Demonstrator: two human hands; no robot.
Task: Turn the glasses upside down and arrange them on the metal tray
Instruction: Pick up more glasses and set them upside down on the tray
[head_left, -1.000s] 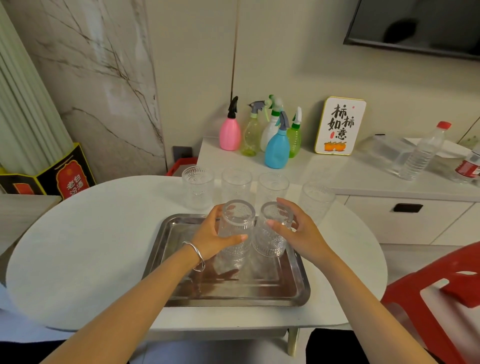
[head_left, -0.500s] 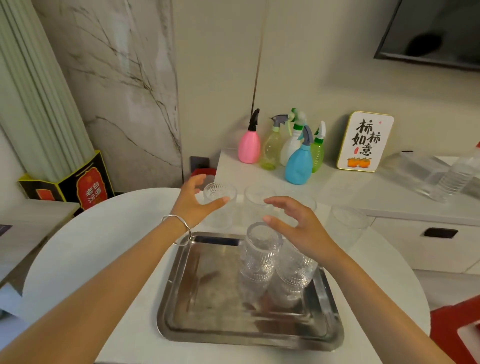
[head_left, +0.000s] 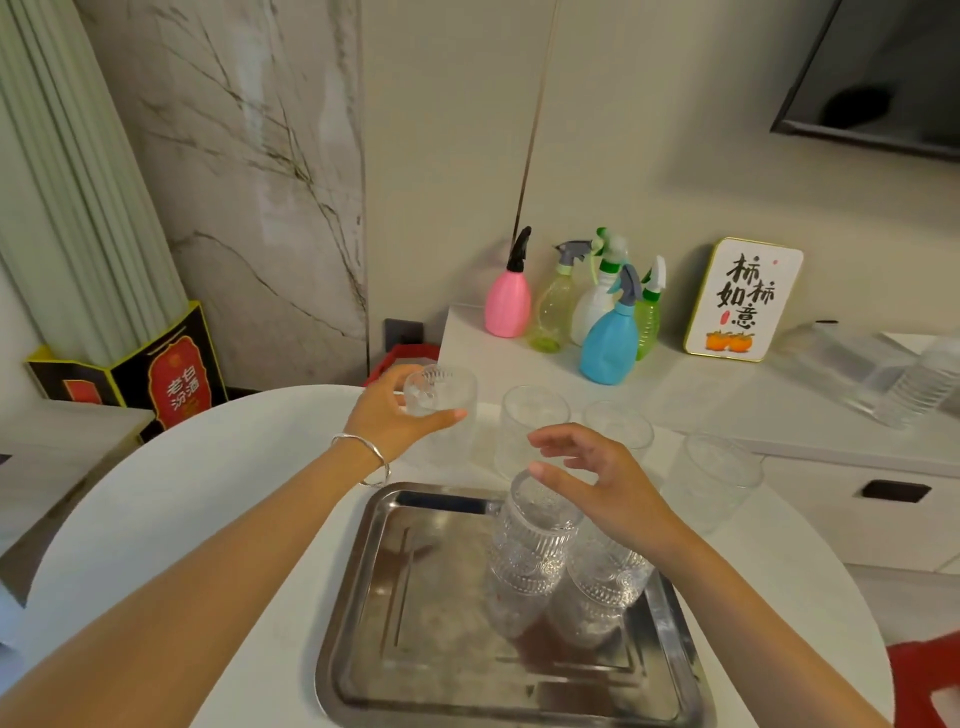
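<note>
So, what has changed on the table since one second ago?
Both hands let go of the two upturned glasses on the metal tray. The left hand reached back and gripped the leftmost upright glass; the right hand hovers open. The other upright glasses stayed put.

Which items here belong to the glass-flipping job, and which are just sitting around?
Part of the job: metal tray; two upturned glasses on it; glass in the left hand; three upright glasses waiting on the table; right hand.

Just lying about: spray bottles; sign; water bottle; red chair.
</note>
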